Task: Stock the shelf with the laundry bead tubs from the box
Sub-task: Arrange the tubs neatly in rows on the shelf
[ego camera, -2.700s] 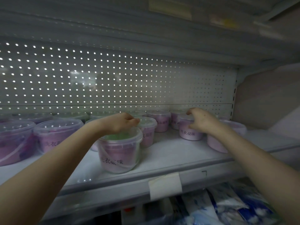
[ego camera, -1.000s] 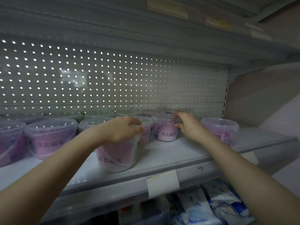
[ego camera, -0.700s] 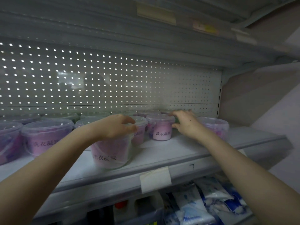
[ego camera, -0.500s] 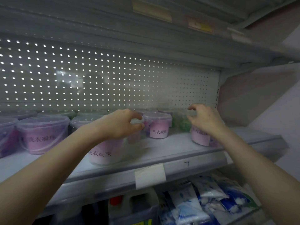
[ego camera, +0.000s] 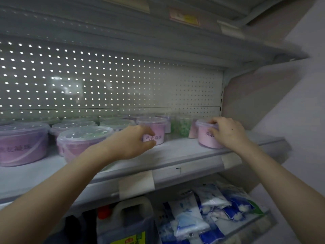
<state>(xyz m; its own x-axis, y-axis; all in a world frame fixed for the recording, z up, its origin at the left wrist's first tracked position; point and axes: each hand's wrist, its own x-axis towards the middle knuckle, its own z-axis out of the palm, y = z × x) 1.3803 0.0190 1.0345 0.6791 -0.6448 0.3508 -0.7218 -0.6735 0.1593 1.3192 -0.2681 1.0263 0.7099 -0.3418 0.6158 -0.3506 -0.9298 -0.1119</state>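
The right hand (ego camera: 228, 133) grips a small laundry bead tub (ego camera: 204, 138), fingers curled over its clear lid and side. The tub stands near the right end of the shelf (ego camera: 175, 151), full of pink beads, with dark printed characters on its wall. The left hand (ego camera: 131, 144) curves in a narrow C against a second pink tub (ego camera: 158, 127); whether it grips cannot be told. A larger pink tub (ego camera: 75, 141) stands just left of that hand.

Middle tub (ego camera: 158, 128) reads 洗衣凝珠; right tub (ego camera: 206, 139) shows 洗衣.
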